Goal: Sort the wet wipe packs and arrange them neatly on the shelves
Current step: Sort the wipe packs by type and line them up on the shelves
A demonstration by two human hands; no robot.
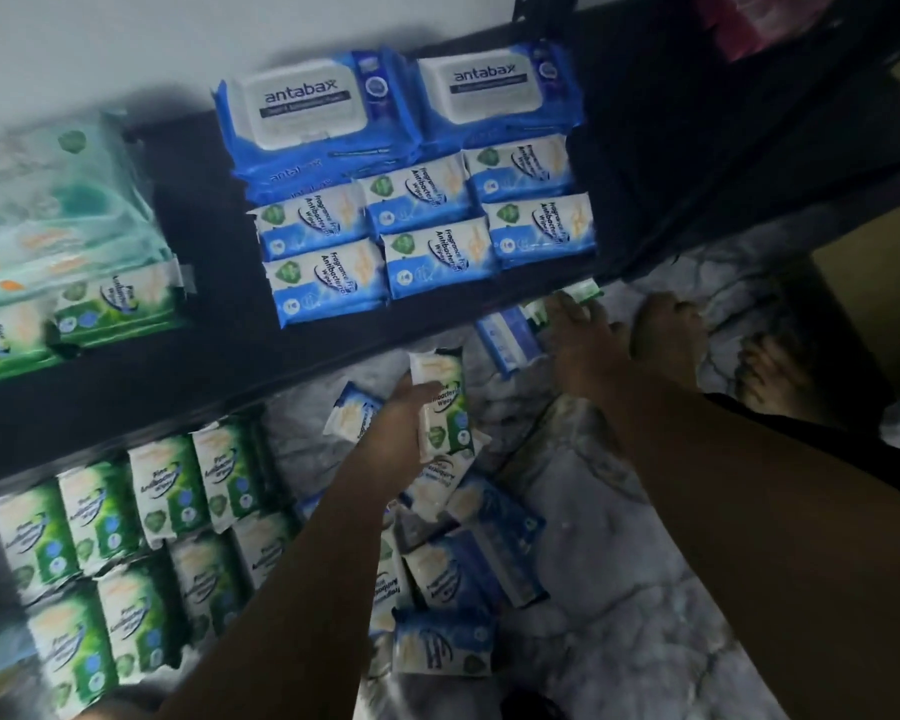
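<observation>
left hand (402,427): fingers mostly hidden behind the green pack (445,402) it holds.
right hand (585,339): fingertips blurred; gripping or only touching the small pack (584,292) cannot be told.
small pack: largely hidden under the shelf edge (640,254) beyond the right hand.
floor pile (481,543): blue packs below the left hand, partly covered by its forearm.
pale green packs (48,200): far left of the left hand, blurred, print unreadable.
pink object (739,23): above the right hand, cut by the top edge, too dim to identify.
lower green packs (74,553): left of the left hand, cut by the left edge.
</observation>
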